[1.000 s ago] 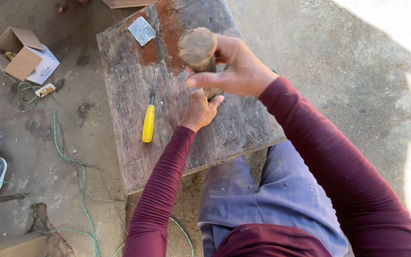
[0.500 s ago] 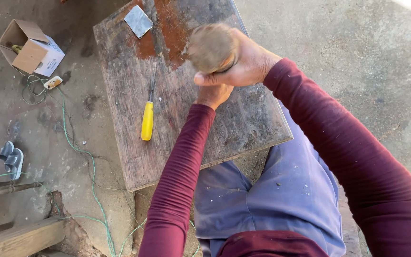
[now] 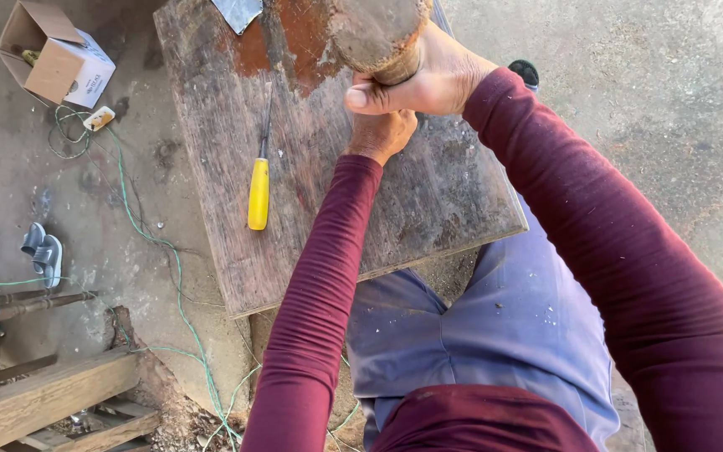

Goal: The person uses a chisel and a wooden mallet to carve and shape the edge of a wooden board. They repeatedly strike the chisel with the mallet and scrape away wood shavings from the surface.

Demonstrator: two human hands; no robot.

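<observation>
- A weathered, grey-brown wooden table (image 3: 428,201) with a rust-red patch at its far end is seen larger and nearer than half a second ago, and it now fills the upper middle of the view.
- A round, worn wooden mallet (image 3: 376,29) with a dusty, chipped face has been raised closer to the camera than before; its top is cut off by the upper edge, and it is held above the far part of the table.
- The right hand (image 3: 424,79) is wrapped around the mallet's handle, with its grip pressed together on the handle and the thumb laid along the side.
- The left hand (image 3: 382,134) is kept low on the table, directly beneath the right hand as before; whether its grip is closed on anything cannot be told, since the fingers are hidden.
- A yellow-handled chisel (image 3: 258,180) with a thin dark blade is left lying flat on the table, well apart from both hands, in the same spot on the boards.
- An open cardboard box (image 3: 52,59) is seen on the concrete floor (image 3: 629,109) beside the table.
</observation>
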